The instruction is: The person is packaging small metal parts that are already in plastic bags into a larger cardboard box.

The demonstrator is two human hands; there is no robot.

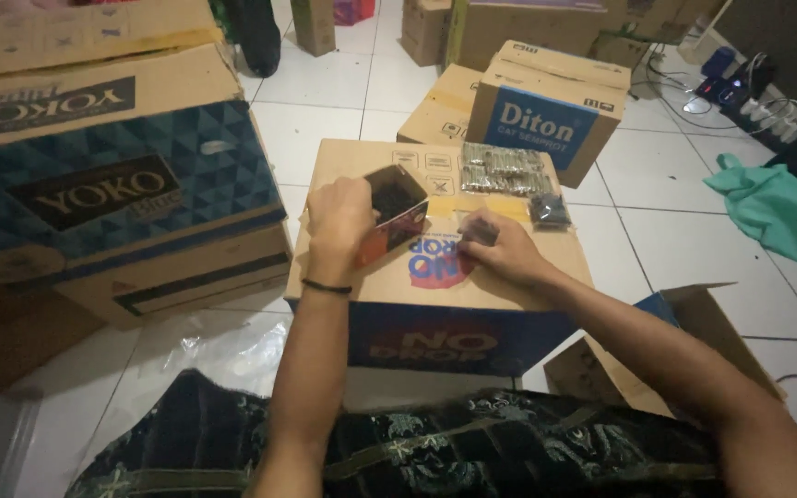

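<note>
Two bare hands work over a closed cardboard carton (389,277) used as a low table on a white tiled floor (325,111). The left hand (339,221), a dark band at its wrist, is closed around a small open-topped box (394,214), dark inside with a red and dark outer face, and holds it tilted above the carton's top. The right hand (505,251) rests on the carton just beside that box, its fingers curled on a small dark packet (480,231) in clear wrapping; how firmly it grips cannot be told in the dim light. Further back on the same carton lies a flat stack of shiny wrapped packets (502,168), and near its right corner sits a small dark bundle (549,210). A large blue-patterned carton (113,184) stands close on the left, with a brown and blue box (546,111) behind the work surface. A green cloth (777,212) lies on the tiles to the right, well apart from the hands. Dark patterned fabric (417,452) covers the person's lap at the bottom of the view.
</note>
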